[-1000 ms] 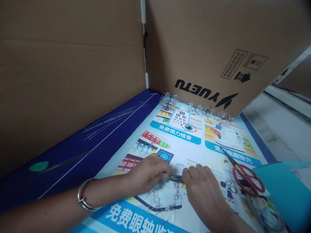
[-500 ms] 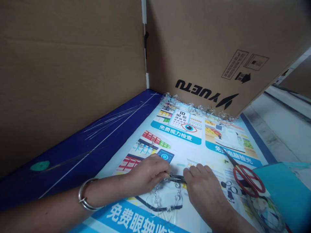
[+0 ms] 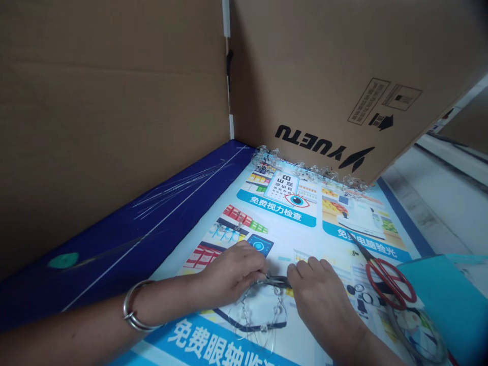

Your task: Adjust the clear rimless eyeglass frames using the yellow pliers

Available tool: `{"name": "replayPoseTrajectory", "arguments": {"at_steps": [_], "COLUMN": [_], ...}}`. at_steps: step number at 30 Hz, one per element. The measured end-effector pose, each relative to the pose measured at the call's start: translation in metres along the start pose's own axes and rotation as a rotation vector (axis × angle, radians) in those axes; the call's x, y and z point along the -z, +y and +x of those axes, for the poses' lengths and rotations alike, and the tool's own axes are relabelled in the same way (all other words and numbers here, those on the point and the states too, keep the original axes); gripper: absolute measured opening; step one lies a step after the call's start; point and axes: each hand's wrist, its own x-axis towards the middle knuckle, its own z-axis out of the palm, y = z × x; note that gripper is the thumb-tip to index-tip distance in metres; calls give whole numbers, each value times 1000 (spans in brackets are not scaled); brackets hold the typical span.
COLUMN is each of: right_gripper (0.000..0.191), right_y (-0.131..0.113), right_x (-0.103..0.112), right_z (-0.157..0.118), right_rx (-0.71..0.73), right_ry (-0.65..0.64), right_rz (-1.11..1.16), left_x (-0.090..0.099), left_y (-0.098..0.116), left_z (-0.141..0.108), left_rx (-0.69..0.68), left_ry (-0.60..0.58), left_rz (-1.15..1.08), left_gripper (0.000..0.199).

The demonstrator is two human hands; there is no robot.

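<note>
My right hand [image 3: 324, 300] is wrapped round a pair of pliers [image 3: 278, 281], whose dark narrow jaws point left. At the jaws' tip, my left hand [image 3: 238, 269] pinches the upper end of a beaded wire strand [image 3: 246, 310]. Thin clear wire with transparent beads hangs in a loose loop below both hands, over the printed poster. The pliers' handles are hidden inside my right hand. Whether the jaws are closed on the wire is too small to tell. A silver bangle circles my left wrist.
Red-handled scissors [image 3: 391, 282] lie right of my right hand, near a roll of clear tape [image 3: 415, 330] and a turquoise sheet [image 3: 450, 305]. Beaded wire pieces [image 3: 316, 173] line the foot of the cardboard wall [image 3: 324, 76]. Thin wires [image 3: 175, 188] and a green piece [image 3: 63, 261] lie left.
Both hands stay nearly in place. The pliers' jaws have shifted very slightly at the wire; nothing was let go.
</note>
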Motion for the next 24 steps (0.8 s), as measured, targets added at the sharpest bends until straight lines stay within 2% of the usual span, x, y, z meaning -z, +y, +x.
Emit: {"name": "replayPoseTrajectory", "arguments": {"at_steps": [24], "right_gripper": [15], "right_y": [-7], "right_x": [3], "right_z": [0], "right_rx": [7], "right_ry": [-16], "right_rz": [-119], "left_x": [-1], "left_y": [5], "left_z": [5], "left_rx": [37], "left_ry": [-36], "left_rz": [92], "left_gripper": [10]}}
